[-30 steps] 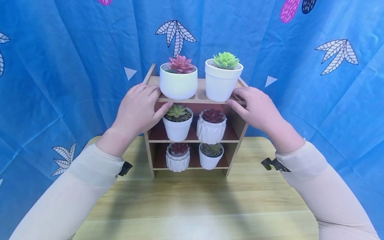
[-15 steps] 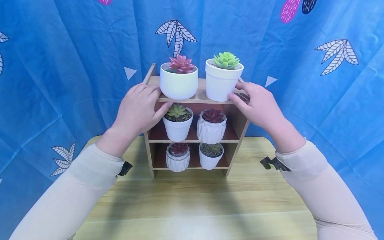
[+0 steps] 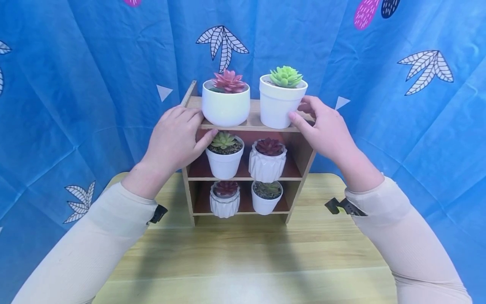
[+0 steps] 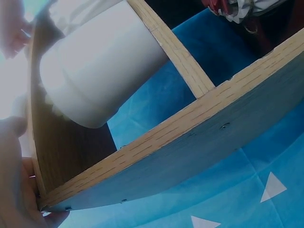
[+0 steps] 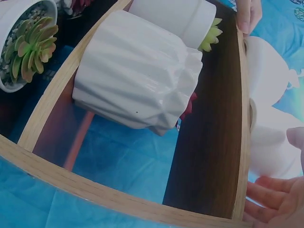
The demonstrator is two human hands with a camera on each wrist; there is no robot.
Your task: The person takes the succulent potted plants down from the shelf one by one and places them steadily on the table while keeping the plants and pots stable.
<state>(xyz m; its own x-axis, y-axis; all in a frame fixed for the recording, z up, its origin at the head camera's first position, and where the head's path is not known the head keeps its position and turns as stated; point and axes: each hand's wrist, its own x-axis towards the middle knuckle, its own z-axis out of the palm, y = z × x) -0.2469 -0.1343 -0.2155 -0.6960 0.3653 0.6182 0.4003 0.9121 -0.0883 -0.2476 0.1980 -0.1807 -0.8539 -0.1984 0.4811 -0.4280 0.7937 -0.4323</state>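
In the head view my left hand (image 3: 172,137) grips the top left corner of a small wooden shelf (image 3: 298,198), thumb in front, fingers on the top board. Beside those fingers stands a round white pot with a pink succulent (image 3: 226,103). My right hand (image 3: 328,126) is at the right side of a tapered white pot with a green succulent (image 3: 280,105); its thumb tip touches the pot's lower front, and its other fingertips are partly hidden beside the pot. In the right wrist view the right fingers (image 5: 270,197) lie loosely bent next to the shelf's top edge.
On the middle shelf are a white pot with a pale green succulent (image 3: 225,162) and a fluted pot with a dark red one (image 3: 268,162). Below stand another fluted pot (image 3: 225,204) and a plain pot (image 3: 267,202). The shelf rests on a wooden table (image 3: 243,261) before a blue curtain (image 3: 114,63).
My right hand has left the shelf's top right corner and moved up and slightly back along the side of the green succulent's pot. The left hand and the pots show no clear movement.
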